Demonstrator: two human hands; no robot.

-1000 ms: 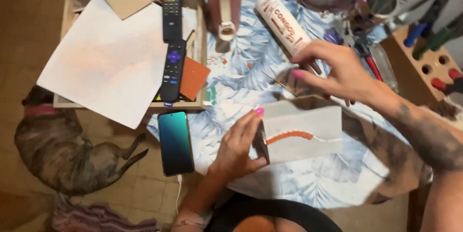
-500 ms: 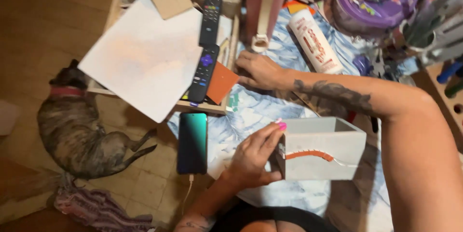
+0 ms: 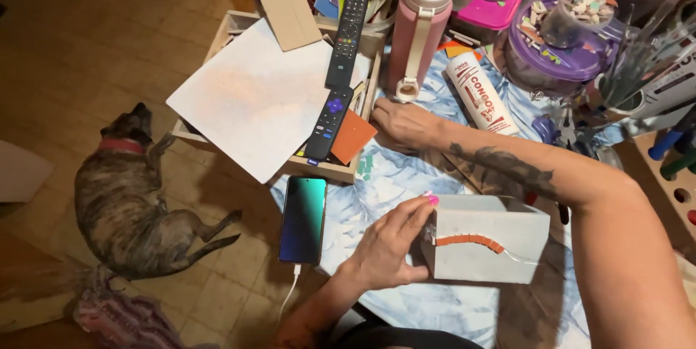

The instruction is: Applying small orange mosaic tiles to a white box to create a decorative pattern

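Head view, now. Left hand (image 3: 388,247) clasped on the near end of a grey rectangular planter box (image 3: 487,239), fingers (image 3: 415,213) wrapped over its top edge, thumb low on the end face. Box lying on the worktop (image 3: 391,175) over a blue leaf-print cloth, close to the body, with a curved line of orange tile pieces (image 3: 470,241) running across its front face. Right hand (image 3: 403,121) reached far across, palm down and flat on the cloth, fingers loosely spread, holding nothing; just beside an orange square tile (image 3: 352,136) and the foot of a pink bottle (image 3: 419,24). White tube (image 3: 479,93) lying near the forearm. Two remotes (image 3: 341,52) on a white sheet (image 3: 250,95) atop a wooden tray. Phone (image 3: 303,219) on the worktop edge, cable plugged in. Dog (image 3: 123,200) lying on the floor at left.

Handling, judged: box looks like cast concrete, so stiff, heavy for its size, rough enough not to slip; corners liable to chip, glued tile line liable to shift. Best gripped by the bare end walls or rim, clear of the orange strip.

Against the frame half a second earlier: left hand on the same end of the box, box unmoved. Right hand at nearly the same spot by the orange tile. View tilted slightly, showing more of the worktop's far side.
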